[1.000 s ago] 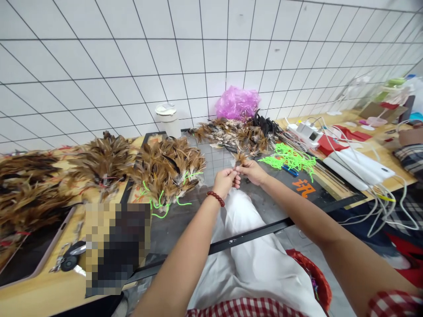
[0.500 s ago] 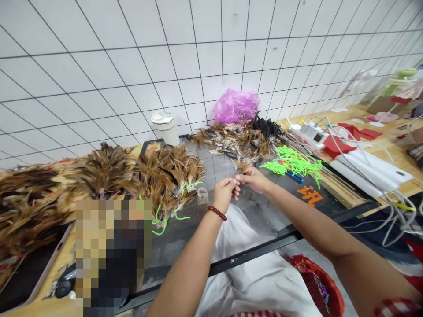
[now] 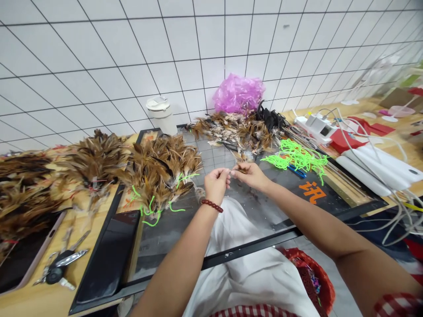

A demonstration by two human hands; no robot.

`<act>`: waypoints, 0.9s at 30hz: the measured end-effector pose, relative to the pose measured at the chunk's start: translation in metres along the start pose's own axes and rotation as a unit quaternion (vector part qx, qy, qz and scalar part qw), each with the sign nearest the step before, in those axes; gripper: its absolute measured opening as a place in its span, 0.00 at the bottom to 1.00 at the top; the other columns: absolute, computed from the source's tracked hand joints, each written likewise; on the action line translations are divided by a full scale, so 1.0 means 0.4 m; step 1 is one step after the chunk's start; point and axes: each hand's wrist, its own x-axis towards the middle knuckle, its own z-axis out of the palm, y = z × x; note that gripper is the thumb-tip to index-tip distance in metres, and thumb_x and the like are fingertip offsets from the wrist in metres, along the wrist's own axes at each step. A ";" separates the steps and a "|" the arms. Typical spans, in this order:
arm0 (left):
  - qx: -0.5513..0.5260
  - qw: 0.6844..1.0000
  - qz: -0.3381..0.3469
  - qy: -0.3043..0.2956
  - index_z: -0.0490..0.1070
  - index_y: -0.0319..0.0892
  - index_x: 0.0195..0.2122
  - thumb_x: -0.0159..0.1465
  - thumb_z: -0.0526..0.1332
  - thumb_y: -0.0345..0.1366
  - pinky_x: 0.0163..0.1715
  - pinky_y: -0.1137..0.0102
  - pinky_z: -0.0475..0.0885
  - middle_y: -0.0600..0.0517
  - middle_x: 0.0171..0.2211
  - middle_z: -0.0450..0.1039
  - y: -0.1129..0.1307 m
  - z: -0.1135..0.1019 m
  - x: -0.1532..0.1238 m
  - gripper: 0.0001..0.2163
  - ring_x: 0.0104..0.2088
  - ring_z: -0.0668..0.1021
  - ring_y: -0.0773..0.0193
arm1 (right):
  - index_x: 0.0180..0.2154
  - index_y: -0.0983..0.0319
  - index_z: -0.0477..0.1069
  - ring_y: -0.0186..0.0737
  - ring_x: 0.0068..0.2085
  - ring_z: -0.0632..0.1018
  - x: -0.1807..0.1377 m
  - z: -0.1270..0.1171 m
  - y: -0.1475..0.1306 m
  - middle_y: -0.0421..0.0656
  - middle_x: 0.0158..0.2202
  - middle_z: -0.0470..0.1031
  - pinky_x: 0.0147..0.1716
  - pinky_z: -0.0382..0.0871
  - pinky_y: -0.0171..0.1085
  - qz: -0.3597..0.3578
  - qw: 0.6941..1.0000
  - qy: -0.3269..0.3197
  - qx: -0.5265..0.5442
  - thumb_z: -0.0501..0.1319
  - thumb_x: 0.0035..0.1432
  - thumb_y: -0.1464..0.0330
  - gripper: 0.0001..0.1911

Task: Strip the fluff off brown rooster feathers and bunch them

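My left hand (image 3: 218,184), with a brown bead bracelet (image 3: 212,205) at its wrist, is closed in a pinch. Its fingertips meet those of my right hand (image 3: 251,176), which is also closed, around a small brown feather (image 3: 243,171). The pale quill end lies between the two sets of fingertips; fingers partly hide it. To the left is a pile of brown feather bunches (image 3: 161,165), some tied with green cord. Behind my hands lie loose brown feathers (image 3: 243,132), with black feathers (image 3: 270,119) beside them. Bright green cords (image 3: 299,155) lie to the right, over a blue tool (image 3: 296,171).
A white lidded cup (image 3: 162,115) and a pink plastic bag (image 3: 237,93) stand against the tiled wall. At left are keys (image 3: 59,267), a dark phone-like slab (image 3: 110,255) and more feathers (image 3: 26,185). A power strip (image 3: 315,127) with cables is at right; a red bin (image 3: 325,286) sits below.
The view has shifted slightly. The feather, which stood up above my fingers, now lies lower, along my right hand's fingers. My hands stay together.
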 end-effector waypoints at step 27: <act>-0.087 0.989 0.030 -0.113 0.77 0.39 0.27 0.48 0.70 0.39 0.25 0.76 0.66 0.53 0.26 0.74 0.023 -0.009 -0.012 0.09 0.24 0.72 0.73 | 0.24 0.64 0.71 0.27 0.19 0.63 -0.013 0.012 -0.010 0.38 0.21 0.71 0.20 0.55 0.31 -0.020 0.997 -0.019 0.078 0.67 0.47 0.54 0.18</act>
